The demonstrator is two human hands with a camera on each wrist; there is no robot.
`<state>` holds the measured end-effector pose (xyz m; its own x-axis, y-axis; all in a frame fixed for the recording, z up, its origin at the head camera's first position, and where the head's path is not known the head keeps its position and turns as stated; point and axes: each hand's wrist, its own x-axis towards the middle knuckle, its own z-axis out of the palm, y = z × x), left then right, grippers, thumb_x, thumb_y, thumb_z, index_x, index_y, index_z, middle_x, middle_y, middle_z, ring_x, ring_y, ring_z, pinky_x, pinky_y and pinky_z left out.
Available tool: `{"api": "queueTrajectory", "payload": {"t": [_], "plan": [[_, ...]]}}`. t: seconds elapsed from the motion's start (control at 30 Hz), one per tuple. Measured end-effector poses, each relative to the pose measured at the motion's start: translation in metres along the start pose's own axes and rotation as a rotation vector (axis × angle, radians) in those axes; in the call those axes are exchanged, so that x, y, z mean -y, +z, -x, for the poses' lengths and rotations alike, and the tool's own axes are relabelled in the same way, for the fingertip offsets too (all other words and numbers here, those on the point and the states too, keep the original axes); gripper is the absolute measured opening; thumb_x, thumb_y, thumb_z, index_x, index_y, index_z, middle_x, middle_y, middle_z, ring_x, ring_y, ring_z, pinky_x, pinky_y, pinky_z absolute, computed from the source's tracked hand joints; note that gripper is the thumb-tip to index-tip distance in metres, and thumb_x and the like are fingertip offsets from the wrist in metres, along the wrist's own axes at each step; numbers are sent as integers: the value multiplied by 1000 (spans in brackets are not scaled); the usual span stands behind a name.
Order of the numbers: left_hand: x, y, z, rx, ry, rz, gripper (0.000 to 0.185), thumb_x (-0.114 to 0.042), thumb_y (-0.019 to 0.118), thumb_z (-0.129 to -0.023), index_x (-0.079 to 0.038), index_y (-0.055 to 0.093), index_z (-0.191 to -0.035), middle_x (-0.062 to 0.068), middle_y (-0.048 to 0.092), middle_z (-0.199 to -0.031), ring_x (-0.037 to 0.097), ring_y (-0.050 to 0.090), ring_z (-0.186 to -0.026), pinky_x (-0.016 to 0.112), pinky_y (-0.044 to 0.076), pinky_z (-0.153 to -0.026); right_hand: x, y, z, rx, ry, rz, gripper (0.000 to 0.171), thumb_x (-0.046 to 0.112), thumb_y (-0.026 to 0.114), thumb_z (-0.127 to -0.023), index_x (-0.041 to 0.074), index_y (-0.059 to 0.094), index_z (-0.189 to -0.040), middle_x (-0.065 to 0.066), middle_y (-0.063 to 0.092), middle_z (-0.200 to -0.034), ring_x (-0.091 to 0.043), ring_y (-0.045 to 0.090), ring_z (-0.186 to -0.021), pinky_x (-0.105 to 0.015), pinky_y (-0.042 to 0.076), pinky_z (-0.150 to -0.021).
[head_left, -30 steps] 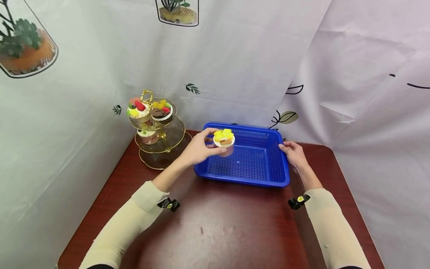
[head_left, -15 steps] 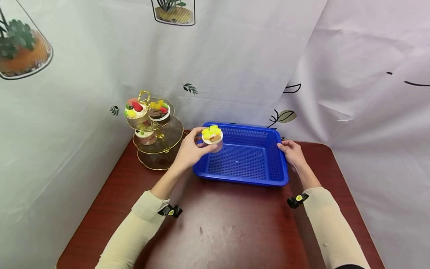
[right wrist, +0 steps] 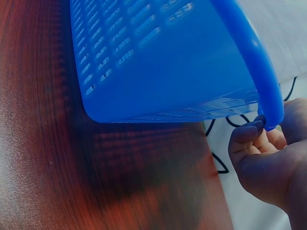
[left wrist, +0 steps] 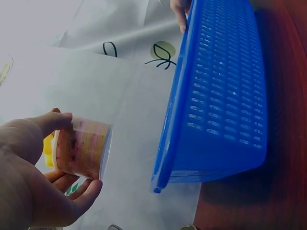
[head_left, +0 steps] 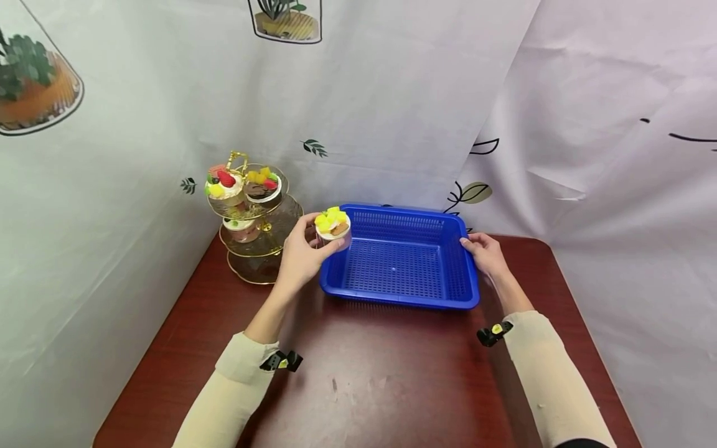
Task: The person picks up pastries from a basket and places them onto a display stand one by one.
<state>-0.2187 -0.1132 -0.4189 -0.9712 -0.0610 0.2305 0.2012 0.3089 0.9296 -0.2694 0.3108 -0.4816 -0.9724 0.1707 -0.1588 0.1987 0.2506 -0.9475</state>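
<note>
Yellow fruit pieces top the small dessert cup that the left hand grips by its sides, thumb on one side and fingers curled round the other; the left wrist view shows the cup clear-walled with a pinkish layered filling, held in the air and touching nothing else. It hangs just above the left rim of the blue basket, between that basket and the gold three-tier stand, which already carries two fruit-topped cups on its top tier and one on the middle tier. The right hand holds the basket's right rim, its fingers curled under the edge, as the right wrist view shows, steadying the basket on the dark red counter. The basket looks bare inside. Judging from how things lie, the carry from basket to stand seems to be the step in hand, with the cup lifted out and not yet set down. The next move would call for keeping the cup upright, passing it clear of the stand's upper tiers and gold handle, and lowering it onto a bare patch of a tier without nudging the cups already there.
</note>
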Motion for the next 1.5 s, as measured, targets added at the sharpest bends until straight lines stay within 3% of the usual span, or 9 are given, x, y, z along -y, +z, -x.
{"api": "queueTrajectory", "payload": {"t": [0.43, 0.63, 0.87, 1.07, 1.17, 1.5], "plan": [[12, -9, 20, -175, -77, 44, 74, -18, 93, -83, -3, 55, -145, 17, 66, -135, 27, 64, -124, 45, 55, -104, -1, 0, 1, 6, 1, 10, 42, 25, 65, -107, -6, 57, -135, 8, 66, -92, -4, 65, -77, -22, 57, -68], [19, -14, 25, -277, -59, -27, 73, -22, 95, -81, -3, 58, -142, 15, 66, -133, 29, 65, -120, 48, 56, -102, 0, 0, 3, 12, 8, -29, 41, 23, 64, -108, -7, 56, -135, 11, 68, -87, -4, 66, -75, -22, 57, -67], [22, -16, 30, -423, -38, -74, 71, -22, 94, -81, -3, 60, -140, 15, 65, -136, 26, 64, -122, 46, 57, -99, -1, -1, 1, 15, 9, -2, 45, 27, 65, -108, -6, 56, -137, 8, 67, -94, -5, 66, -78, -23, 58, -69], [23, -16, 38, -543, -43, -31, 73, -23, 97, -79, -2, 61, -138, 14, 65, -133, 21, 62, -124, 44, 59, -97, -2, -2, 0, 11, -5, -3, 45, 26, 65, -108, -7, 56, -136, 9, 66, -92, -4, 65, -77, -22, 57, -69], [24, -18, 41, -597, -41, 2, 72, -22, 97, -78, -2, 61, -137, 14, 66, -129, 20, 66, -118, 44, 59, -95, -1, -1, 0, 8, -6, -7, 43, 25, 65, -108, -6, 56, -135, 10, 66, -90, -4, 65, -76, -22, 57, -69], [26, -27, 38, -679, -66, -40, 74, -26, 98, -76, -2, 61, -136, 13, 64, -131, 20, 65, -120, 44, 60, -93, 0, -1, 2, 11, 1, -1, 45, 26, 65, -108, -7, 55, -137, 8, 66, -90, -5, 65, -77, -22, 57, -68]]}}
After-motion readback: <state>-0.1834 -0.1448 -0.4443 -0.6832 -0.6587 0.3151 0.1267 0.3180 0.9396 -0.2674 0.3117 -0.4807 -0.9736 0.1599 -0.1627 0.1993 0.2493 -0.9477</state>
